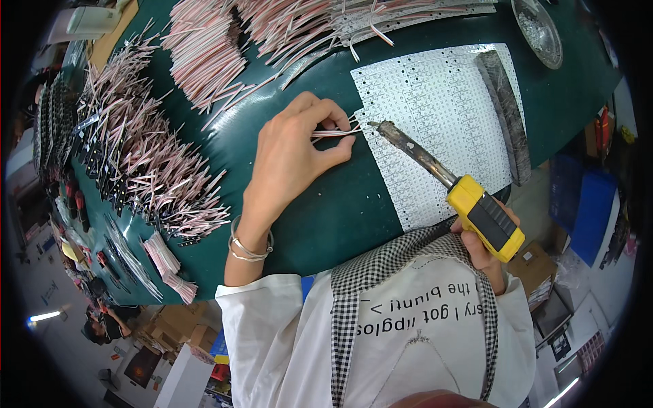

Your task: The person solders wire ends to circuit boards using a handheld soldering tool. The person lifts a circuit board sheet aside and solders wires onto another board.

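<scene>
Thin red-and-white wires [332,134] are pinched between the thumb and fingers of my left hand [289,153]. Their ends reach the left edge of a white circuit board panel [435,156], which lies on the green table. My right hand [479,248] is closed round the yellow and black handle of a soldering iron [425,160]. The iron's tip points left, just above the board's edge and close to the wire ends. Whether the tip touches a wire or the board, I cannot tell.
A dark worn bar [505,115] lies across the board's right side. Bundles of wires [204,58] and another board panel [408,24] lie at the back. Left is a heap of wires with black strips [143,136]. A shallow dish [537,30] stands back right.
</scene>
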Demonstrator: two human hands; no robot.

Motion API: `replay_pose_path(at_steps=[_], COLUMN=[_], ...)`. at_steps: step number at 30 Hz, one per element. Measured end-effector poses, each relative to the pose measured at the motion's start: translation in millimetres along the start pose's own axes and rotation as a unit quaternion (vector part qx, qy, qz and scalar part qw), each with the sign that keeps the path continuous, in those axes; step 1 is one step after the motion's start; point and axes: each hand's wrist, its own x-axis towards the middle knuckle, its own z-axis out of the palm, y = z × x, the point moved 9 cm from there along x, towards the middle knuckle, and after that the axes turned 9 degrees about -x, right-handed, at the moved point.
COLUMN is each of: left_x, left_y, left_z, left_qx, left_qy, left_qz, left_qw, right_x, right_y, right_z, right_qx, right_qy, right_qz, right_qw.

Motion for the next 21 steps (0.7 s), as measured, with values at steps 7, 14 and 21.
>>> replay_pose_path(at_steps=[7,14,21], left_x=[-21.7,-30.7,-35.7], left_y=[-8.9,36.6,20.1], left_z=[-35.9,-4.0,38.9], left_qx=[-0.009,-0.028,-0.025], left_qy=[0.013,0.041,0.079], left_qz=[0.033,0.014,-0.051], left_qw=[0.999,0.999,0.995], right_x=[-28.7,-49.4,-45.2], right_y=[6.2,20.4,15.5], right_z=[-15.7,-26.5,-20.4], right_qx=[0.042,0.048,0.048], right_qy=[-0.029,-0.018,-0.036], right_qz=[-0.037,-0.011,-0.046], right_qw=[0.998,0.999,0.997])
